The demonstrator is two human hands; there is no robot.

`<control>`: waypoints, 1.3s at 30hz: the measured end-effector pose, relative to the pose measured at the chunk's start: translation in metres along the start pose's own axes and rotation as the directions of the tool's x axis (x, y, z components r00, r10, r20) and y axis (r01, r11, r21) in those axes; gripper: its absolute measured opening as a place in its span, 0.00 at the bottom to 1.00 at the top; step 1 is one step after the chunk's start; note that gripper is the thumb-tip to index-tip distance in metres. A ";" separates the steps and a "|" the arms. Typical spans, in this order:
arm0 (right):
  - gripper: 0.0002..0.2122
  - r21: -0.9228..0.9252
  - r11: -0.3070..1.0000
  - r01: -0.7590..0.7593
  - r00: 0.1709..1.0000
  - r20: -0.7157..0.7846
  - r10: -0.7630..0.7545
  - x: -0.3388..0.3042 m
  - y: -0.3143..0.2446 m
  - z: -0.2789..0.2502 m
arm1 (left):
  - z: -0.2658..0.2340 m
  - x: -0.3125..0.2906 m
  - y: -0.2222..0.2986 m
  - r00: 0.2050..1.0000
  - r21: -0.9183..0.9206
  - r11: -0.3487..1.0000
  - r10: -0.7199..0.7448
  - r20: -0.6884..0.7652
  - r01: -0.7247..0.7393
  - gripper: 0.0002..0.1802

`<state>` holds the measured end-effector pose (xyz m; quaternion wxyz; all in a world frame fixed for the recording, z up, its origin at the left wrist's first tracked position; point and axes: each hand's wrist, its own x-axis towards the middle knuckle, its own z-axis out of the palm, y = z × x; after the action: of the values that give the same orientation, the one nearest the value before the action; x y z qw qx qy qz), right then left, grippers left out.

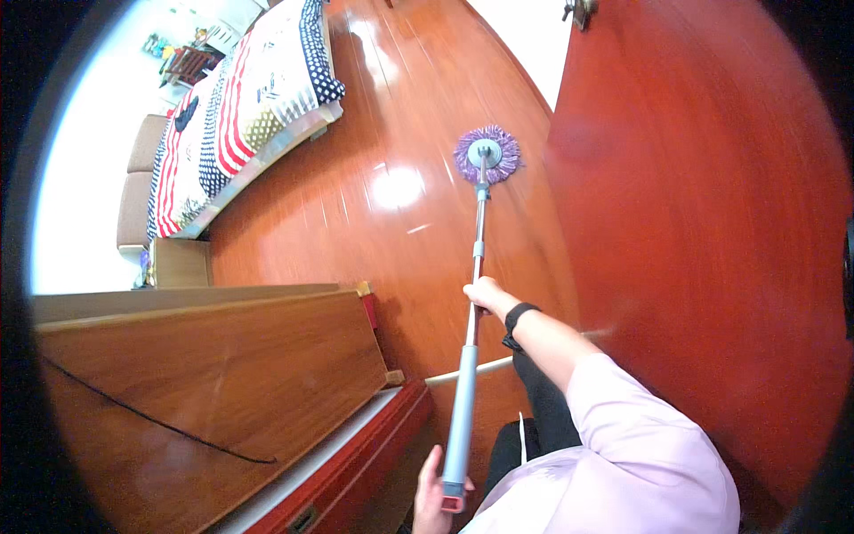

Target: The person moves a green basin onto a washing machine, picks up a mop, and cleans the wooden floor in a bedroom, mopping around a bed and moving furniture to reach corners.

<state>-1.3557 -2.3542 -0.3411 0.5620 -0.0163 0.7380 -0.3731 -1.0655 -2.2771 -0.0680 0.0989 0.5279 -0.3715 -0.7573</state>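
A mop (462,392) with a grey and silver pole slants away from me, its round purple string head (487,155) resting on the reddish wood floor. My right hand (487,294) is closed around the thin metal part of the pole, about halfway along; a dark band circles that wrist. Lower down, my left hand (431,497) holds the thick grey grip close to its red-tipped end. The thumb points up along the grip's left side, and fingertips show on its right.
A large red door (703,205) stands along the right. At the left front is a brown wooden board or cabinet (213,383) with a dark cord (160,416) across it. Beyond is a bed (249,116) with patterned bedding. A pale threshold strip (480,368) crosses the floor (356,240).
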 end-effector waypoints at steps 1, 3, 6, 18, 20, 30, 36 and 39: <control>0.11 0.002 1.000 0.005 1.000 0.008 -0.005 -0.001 -0.024 0.001 | -0.009 0.006 0.013 0.993 0.053 0.993 0.105 0.051 -0.107 0.30; 0.13 -0.003 1.000 0.009 1.000 0.015 -0.009 -0.001 -0.049 0.010 | -0.021 0.012 0.040 0.992 0.069 0.990 0.122 -0.018 -0.120 0.27; 0.11 0.128 0.991 -0.026 0.999 0.022 0.023 0.003 -0.081 0.012 | -0.012 0.020 0.082 0.969 0.329 0.911 0.240 0.066 -0.248 0.23; 0.13 0.366 0.929 -0.058 0.998 -0.003 0.063 0.087 -0.210 -0.029 | 0.065 0.124 0.235 0.897 0.357 0.829 0.439 0.063 -0.430 0.18; 0.12 0.361 0.930 -0.064 0.998 0.017 0.062 0.106 -0.244 -0.040 | 0.056 0.169 0.258 0.834 0.427 0.734 0.542 0.099 -0.528 0.37; 0.07 -0.752 0.413 0.513 -0.271 -0.599 -0.754 -0.015 -0.350 -0.222 | 0.150 0.277 0.469 0.281 0.419 0.105 0.879 0.384 -0.902 0.24; 0.17 -0.585 0.776 -0.236 -0.158 -0.765 -0.625 -0.075 -0.350 -0.304 | 0.243 0.353 0.562 0.051 -0.099 0.066 0.988 0.143 -0.993 0.22; 0.16 -0.338 0.828 -0.447 0.055 -0.934 -0.352 -0.051 -0.357 -0.315 | 0.272 0.383 0.604 -0.015 -0.412 0.080 0.975 0.221 -0.908 0.23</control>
<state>-1.7432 -2.4215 -0.0678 -0.1242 0.1082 0.9860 -0.0249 -1.6115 -2.7854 0.1027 0.5335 -0.0629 -0.5822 -0.6104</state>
